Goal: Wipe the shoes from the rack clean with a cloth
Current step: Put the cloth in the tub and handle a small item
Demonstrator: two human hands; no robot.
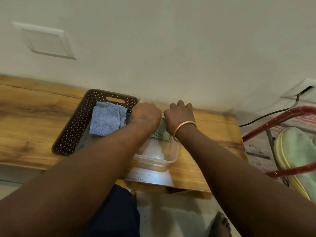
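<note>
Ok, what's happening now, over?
Left hand and right hand both grip green cloth over clear tub. Green shoe off right, untouched. Nothing in the way.

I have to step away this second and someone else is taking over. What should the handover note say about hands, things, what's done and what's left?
Left hand and right hand both grip the green cloth, bunched between them above the clear tub on the wooden table.
Blue cloths lie in the brown basket, left of the tub.
A pale green shoe sits in the red rack to the right.
Done: cloth in hand, apparently being wrung.
Left: no shoe is on the table; fetch and wipe them.
</note>
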